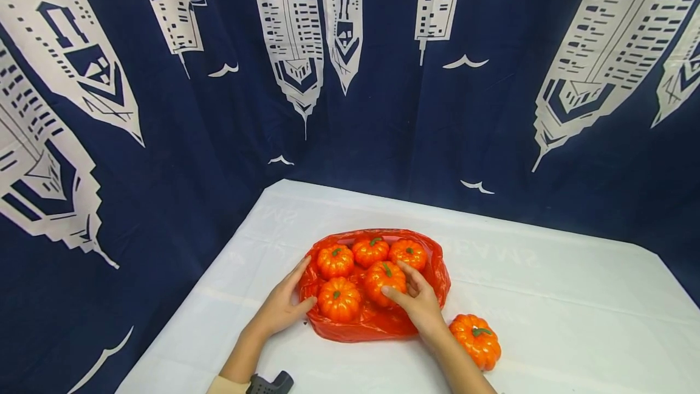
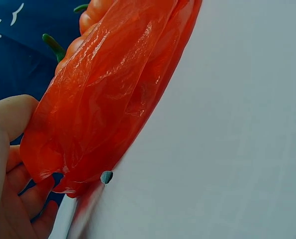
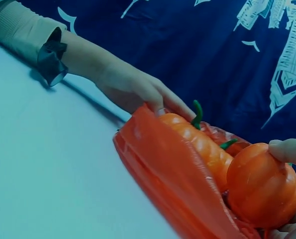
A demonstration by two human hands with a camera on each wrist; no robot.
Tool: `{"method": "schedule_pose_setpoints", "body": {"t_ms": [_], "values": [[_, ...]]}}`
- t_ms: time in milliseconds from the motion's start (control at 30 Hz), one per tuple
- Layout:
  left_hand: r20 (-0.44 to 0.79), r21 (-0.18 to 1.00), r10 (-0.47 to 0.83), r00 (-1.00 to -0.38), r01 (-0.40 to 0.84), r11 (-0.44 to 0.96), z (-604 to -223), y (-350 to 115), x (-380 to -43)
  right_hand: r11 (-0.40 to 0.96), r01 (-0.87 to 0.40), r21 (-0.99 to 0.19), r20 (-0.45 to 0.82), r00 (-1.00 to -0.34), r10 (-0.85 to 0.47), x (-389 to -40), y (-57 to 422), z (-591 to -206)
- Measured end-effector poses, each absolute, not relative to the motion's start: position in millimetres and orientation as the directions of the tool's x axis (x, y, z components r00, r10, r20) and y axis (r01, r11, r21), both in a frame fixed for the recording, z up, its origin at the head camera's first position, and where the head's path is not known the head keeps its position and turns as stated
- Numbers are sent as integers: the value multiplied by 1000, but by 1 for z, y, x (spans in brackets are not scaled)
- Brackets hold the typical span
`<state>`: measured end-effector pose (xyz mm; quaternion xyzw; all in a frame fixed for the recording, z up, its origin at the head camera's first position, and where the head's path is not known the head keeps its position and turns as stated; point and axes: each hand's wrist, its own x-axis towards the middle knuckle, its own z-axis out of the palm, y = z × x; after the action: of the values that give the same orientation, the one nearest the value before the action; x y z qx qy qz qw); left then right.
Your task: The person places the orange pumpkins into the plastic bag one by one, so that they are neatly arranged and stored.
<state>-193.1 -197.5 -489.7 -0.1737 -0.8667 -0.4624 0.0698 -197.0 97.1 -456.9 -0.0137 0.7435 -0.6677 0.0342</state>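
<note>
A red plastic bag [image 1: 377, 330] stands wide-mouthed on the table, with several small orange toy pumpkins [image 1: 339, 300] inside, green stems upward. My right hand [image 1: 420, 303] grips one pumpkin [image 1: 383, 284] between thumb and fingers over the bag's mouth; the right wrist view shows this pumpkin [image 3: 262, 186] just above the others. At the bag's left end, my left hand [image 1: 281, 303] holds the side, thumb near the rim and fingers curved round the outside. In the left wrist view those fingers [image 2: 36, 196] bend about the bag's end. Another pumpkin [image 1: 476, 340] lies outside, beside my right forearm.
A white cloth covers the table [image 1: 574, 297]. Behind it hangs a dark blue curtain [image 1: 383, 138] printed with white buildings and birds. A black device [image 1: 270, 383] is strapped to my left wrist. A small dark piece [image 2: 106, 177] shows beside the bag's lower edge.
</note>
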Motion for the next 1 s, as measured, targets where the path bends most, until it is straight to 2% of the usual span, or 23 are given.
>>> {"method": "schedule_pose_setpoints", "body": {"t_ms": [1000], "values": [[283,781,229,-931,362,508,-488,-197,-193,108,13,-994,-21,-997,-81,-195,86,-477]]}}
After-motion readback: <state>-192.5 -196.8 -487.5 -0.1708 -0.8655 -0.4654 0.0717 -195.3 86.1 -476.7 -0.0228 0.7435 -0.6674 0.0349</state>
